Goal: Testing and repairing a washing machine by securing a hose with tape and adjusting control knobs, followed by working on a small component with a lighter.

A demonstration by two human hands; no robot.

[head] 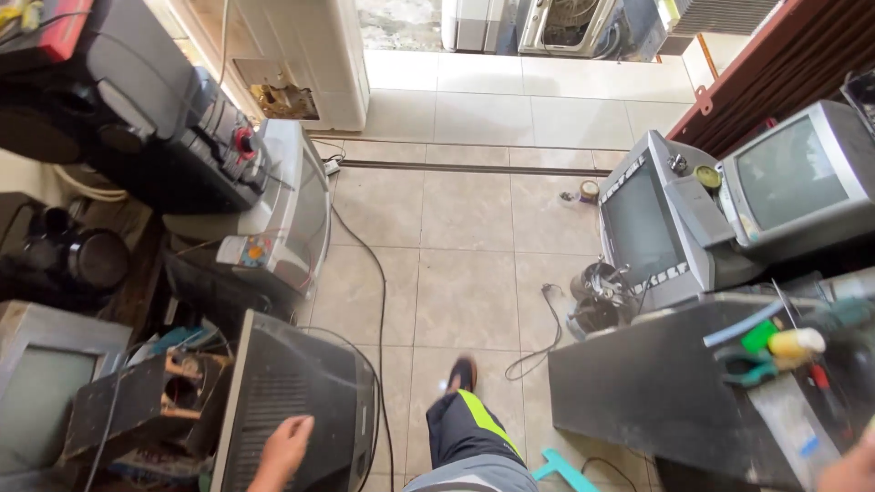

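Thing in hand: an old black television (296, 401) stood on the floor at the lower left of my view, its slotted rear casing turned up toward me, just beside a wooden speaker box (137, 401).
How it would handle: I judged it heavy and front-weighted, since the glass tube sits at the screen end. The plastic shell looked stiff but smooth, so likely slippery under a flat palm, and the glass fragile if tipped.
Where to take hold: I reckoned the safest grip was low on both side edges of the casing, near the screen end, not on the thin vent slats or the cable (378, 301) trailing across the floor tiles (465, 219).
Left hand (287, 442): it lay on the vented back, fingers loosely spread and flat against the casing, touching but not clasping it.
Right hand (852, 469): only a sliver showed at the bottom right corner, near the dark worktop (656, 392) with its tools; I could not tell whether it was spread or clenched, or whether it held anything.
Leg (469, 424): my own, stepping forward just beside the television.
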